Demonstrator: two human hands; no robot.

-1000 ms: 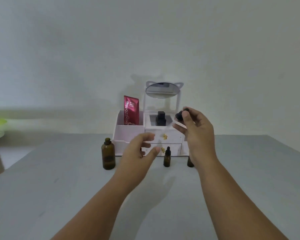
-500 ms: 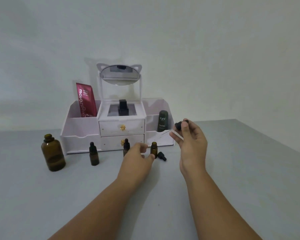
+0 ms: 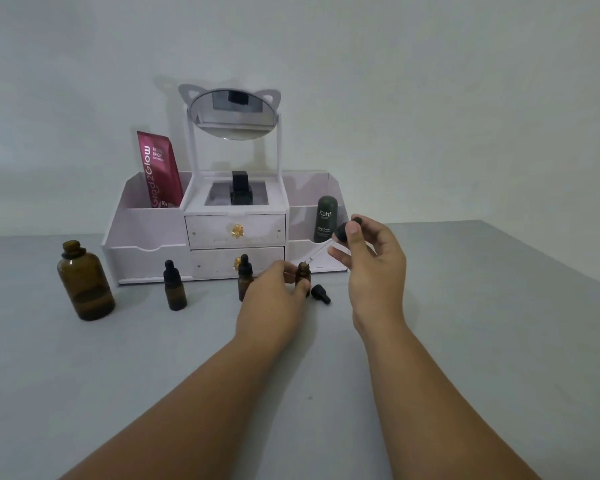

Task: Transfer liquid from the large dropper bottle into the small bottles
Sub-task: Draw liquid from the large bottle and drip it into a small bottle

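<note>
Amber large dropper bottle (image 3: pixel 85 281) uncapped, far left on grey tabletop (image 3: pixel 482 306). Left hand (image 3: pixel 274 299) pinches open small bottle (image 3: pixel 302 271); right hand (image 3: pixel 374 261) grips black-bulb dropper (image 3: pixel 340 237), glass tip angled at its mouth. Loose cap (image 3: pixel 321 294) just right; two capped small bottles (image 3: pixel 175 286) left.

Dim, flat, bluish light from the front throws soft shadows behind the mirror (image 3: pixel 234 112) onto the wall (image 3: pixel 430 81), the frame's lower corners darken, and wide-angle bowing bends the worktop (image 3: pixel 499 306) edge.
</note>
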